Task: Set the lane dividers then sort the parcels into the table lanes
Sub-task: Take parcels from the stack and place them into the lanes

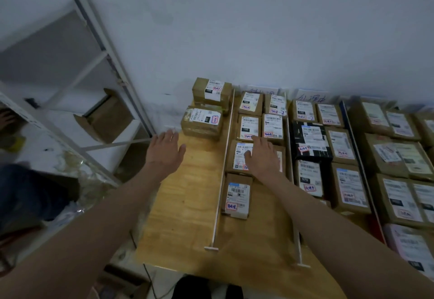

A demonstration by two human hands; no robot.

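Parcels sorted into lanes on a wooden table (187,204), both hands spread.

The left hand (165,149) is held flat with fingers straight over the bare left lane at frame centre, nothing being gripped. The right hand (263,157) is laid open on a parcel (239,157) in the second lane, just right of the first divider (224,164), a thin pale strip running from the wall to the near edge. A second divider (296,235) is seen beside the right forearm. Two boxes (206,110) are placed at the far end of the left lane; labelled boxes fill the lanes at right. A white rack (98,63) stands at upper left.
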